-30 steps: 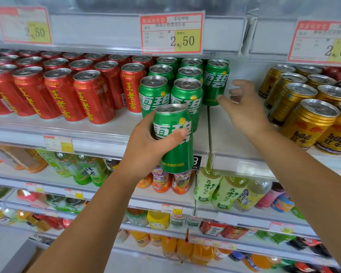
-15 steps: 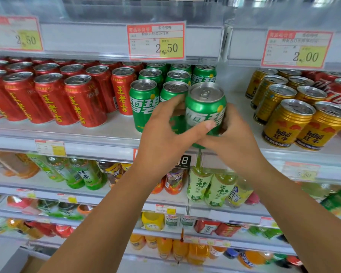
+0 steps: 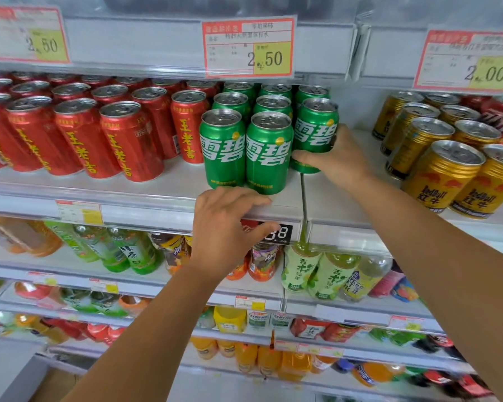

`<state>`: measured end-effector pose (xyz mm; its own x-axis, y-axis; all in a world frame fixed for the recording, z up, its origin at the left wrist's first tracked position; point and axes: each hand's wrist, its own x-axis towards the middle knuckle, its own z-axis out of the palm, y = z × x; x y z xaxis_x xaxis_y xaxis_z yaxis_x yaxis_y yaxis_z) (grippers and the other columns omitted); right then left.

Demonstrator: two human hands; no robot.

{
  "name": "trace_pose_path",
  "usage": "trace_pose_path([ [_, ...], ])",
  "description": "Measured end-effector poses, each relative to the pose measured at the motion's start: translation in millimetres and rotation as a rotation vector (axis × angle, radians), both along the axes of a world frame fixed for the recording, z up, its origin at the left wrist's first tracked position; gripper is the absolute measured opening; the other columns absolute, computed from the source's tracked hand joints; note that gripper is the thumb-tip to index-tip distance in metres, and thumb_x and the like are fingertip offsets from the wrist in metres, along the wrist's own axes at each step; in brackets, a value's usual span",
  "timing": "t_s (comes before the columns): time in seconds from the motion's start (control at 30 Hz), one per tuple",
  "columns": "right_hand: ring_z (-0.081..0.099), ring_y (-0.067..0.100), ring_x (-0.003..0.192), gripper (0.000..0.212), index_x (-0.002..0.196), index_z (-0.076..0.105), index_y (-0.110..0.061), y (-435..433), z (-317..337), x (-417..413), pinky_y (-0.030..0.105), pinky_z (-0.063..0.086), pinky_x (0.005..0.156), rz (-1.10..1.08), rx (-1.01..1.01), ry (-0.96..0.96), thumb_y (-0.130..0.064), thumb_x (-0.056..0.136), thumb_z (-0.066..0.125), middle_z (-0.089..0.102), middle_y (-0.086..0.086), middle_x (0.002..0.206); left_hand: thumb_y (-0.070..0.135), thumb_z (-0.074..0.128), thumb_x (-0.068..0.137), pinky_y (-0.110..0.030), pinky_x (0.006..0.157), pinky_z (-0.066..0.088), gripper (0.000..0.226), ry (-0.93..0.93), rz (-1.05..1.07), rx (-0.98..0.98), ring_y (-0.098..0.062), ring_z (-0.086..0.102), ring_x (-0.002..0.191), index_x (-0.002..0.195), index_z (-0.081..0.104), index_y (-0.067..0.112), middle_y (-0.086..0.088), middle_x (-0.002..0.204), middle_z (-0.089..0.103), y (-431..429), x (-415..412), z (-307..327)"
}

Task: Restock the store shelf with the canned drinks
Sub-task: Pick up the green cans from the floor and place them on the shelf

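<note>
Cans fill most of the shelf point(image 3: 157, 192): red cans point(image 3: 79, 137) sit far out past the left hand point(image 3: 224, 227), and gold cans point(image 3: 442, 175) sit out past the right hand point(image 3: 340, 161). The right hand holds one green can point(image 3: 315, 132), with its fingers point(image 3: 305, 156) curled round the low part. This can stands upright, just beside the two front green cans point(image 3: 246, 152) on the thumb side of that hand, and a bit deeper in than they are. I cannot tell if its bottom is down on the shelf yet. The left hand holds nothing. Its fingers point(image 3: 244, 198) are loosely bent and touch the front edge of the shelf, just under those two front cans. I think this can is almost put away, and the hand only has to let go. Near the right wrist, in front of the held can, the shelf looks bare, so that row may need one more can. No spare cans show, so I cannot say how many are left.
</note>
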<state>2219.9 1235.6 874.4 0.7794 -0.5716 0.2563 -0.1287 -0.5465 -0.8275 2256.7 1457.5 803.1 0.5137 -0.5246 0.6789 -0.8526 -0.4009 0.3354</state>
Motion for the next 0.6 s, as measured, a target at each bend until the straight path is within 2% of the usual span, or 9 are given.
trace_pose_path([
  [0.1, 0.063, 0.009, 0.102, 0.076, 0.122, 0.054, -0.014, -2, -4, 6, 0.030, 0.050, 0.094, -0.003, 0.025, 0.005, -0.035, 0.059, 0.089, 0.066, -0.004, 0.114, 0.062, 0.063, 0.075, -0.026, 0.091, 0.028, 0.043, -0.016, -0.009, -0.001, -0.014, 0.059, 0.099, 0.103, 0.072, 0.030, 0.012, 0.104, 0.069, 0, 1, -1],
  [0.23, 0.063, 0.006, 0.103, 0.095, 0.126, 0.052, -0.016, -4, -5, 6, 0.032, 0.051, 0.096, 0.001, 0.054, 0.032, -0.052, 0.046, 0.089, 0.066, -0.007, 0.115, 0.062, 0.063, 0.076, -0.026, 0.092, 0.028, 0.043, -0.049, -0.009, 0.001, -0.015, 0.059, 0.099, 0.104, 0.072, 0.030, 0.012, 0.105, 0.069, 0, 3, -3],
  [0.3, 0.056, 0.005, 0.106, 0.093, 0.135, 0.042, -0.014, 0, -1, 1, 0.023, 0.043, 0.094, -0.014, 0.084, 0.058, -0.038, 0.059, 0.090, 0.060, -0.008, 0.119, 0.062, 0.062, 0.077, -0.026, 0.092, 0.027, 0.044, -0.056, -0.013, 0.004, -0.015, 0.059, 0.100, 0.105, 0.072, 0.029, 0.012, 0.106, 0.069, 0, 4, -4],
  [0.37, 0.052, 0.010, 0.111, 0.092, 0.141, 0.032, -0.015, -2, -3, 0, 0.021, 0.037, 0.092, -0.033, 0.100, 0.084, -0.029, 0.068, 0.086, 0.056, -0.001, 0.126, 0.062, 0.062, 0.077, -0.026, 0.092, 0.027, 0.044, -0.055, -0.020, 0.010, -0.017, 0.059, 0.100, 0.105, 0.072, 0.029, 0.011, 0.107, 0.069, 0, 4, -5],
  [0.5, 0.055, 0.020, 0.118, 0.098, 0.146, 0.030, -0.019, 5, 0, -9, 0.033, 0.044, 0.097, -0.108, 0.084, 0.122, -0.037, 0.067, 0.085, 0.055, 0.005, 0.131, 0.059, 0.067, 0.077, -0.029, 0.092, 0.030, 0.041, -0.044, -0.028, 0.014, -0.018, 0.061, 0.099, 0.105, 0.072, 0.029, 0.011, 0.108, 0.069, 1, 6, -5],
  [0.6, 0.053, 0.016, 0.116, 0.086, 0.145, 0.032, -0.020, 21, 2, -32, 0.032, 0.045, 0.097, -0.207, 0.045, 0.081, -0.035, 0.076, 0.079, 0.053, 0.003, 0.128, 0.053, 0.071, 0.077, -0.030, 0.096, 0.031, 0.043, -0.028, -0.028, -0.013, -0.018, 0.061, 0.104, 0.112, 0.070, 0.028, 0.009, 0.112, 0.069, 3, 4, -2],
])
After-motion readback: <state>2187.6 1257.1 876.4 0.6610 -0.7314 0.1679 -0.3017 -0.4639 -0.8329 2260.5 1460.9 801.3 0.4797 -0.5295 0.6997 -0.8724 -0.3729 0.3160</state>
